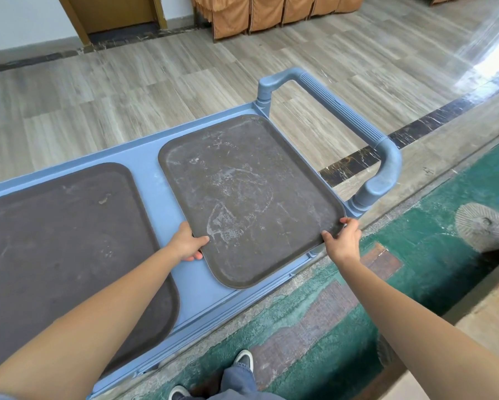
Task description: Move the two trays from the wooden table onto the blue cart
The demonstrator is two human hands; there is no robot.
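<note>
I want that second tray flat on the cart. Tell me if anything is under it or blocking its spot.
Nothing visible blocks it. The right tray already lies on the blue cart, held by the left hand and right hand, clear of the left tray and the handle.

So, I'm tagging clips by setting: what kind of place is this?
Likely a banquet or dining hall: a blue service cart carrying two serving trays, fabric-covered chairs along the wall, and patterned green carpet.

Grey wood-plank floor point(127, 90), worn green carpet point(314, 327), skirted chairs point(271, 15), door point(112, 13).
</note>
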